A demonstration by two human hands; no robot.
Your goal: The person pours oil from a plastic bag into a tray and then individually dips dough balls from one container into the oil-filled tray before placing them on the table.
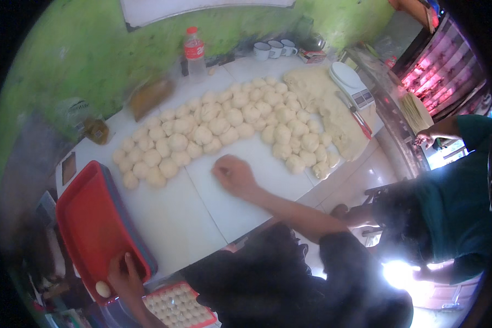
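My right hand (233, 174) is curled on the white tiled table (164, 221), just in front of a broad heap of dough balls (178, 142); whether its fingers hold anything is hidden. Over the near end of a red plastic tray (94, 221) lies my left hand (125, 272), its thumb and fingers apart. One pale dough ball (103, 289) rests in that tray beside the hand. A large slab of dough (332, 110) spreads at the table's right end, touching the heap.
A kitchen scale (350, 82), a red-handled tool (361, 123), a plastic bottle (194, 53) and enamel mugs (275, 49) stand around the far edge. Below the table is a tray of small dough balls (178, 305). A person in a green shirt (455, 205) is at the right.
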